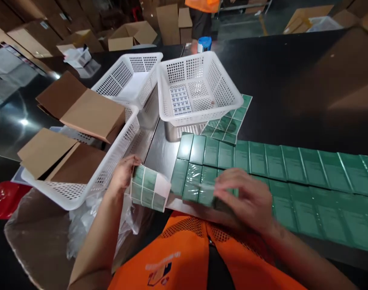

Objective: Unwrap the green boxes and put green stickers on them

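My left hand (125, 173) is closed on the upper left edge of a sheet of green stickers (144, 187). Bare pale backing shows at the sheet's right side, where no green covers it. My right hand (244, 195) is pinched over the near row of green boxes (193, 181), with a thin pale piece at its fingertips, blurred, that looks like a sticker. The boxes are shiny, film-wrapped and lined up in two rows running right. A second green sticker sheet (242, 114) lies behind them, partly under a white basket (199, 114).
That basket holds a sheet of small printed labels (180, 100). Another white basket (154, 86) stands beside it; a nearer one (111, 169) holds open cardboard boxes (90, 110). A blue-lidded container (204, 44) and a person in orange (202, 6) are beyond. Clear plastic bags (90, 217) hang lower left.
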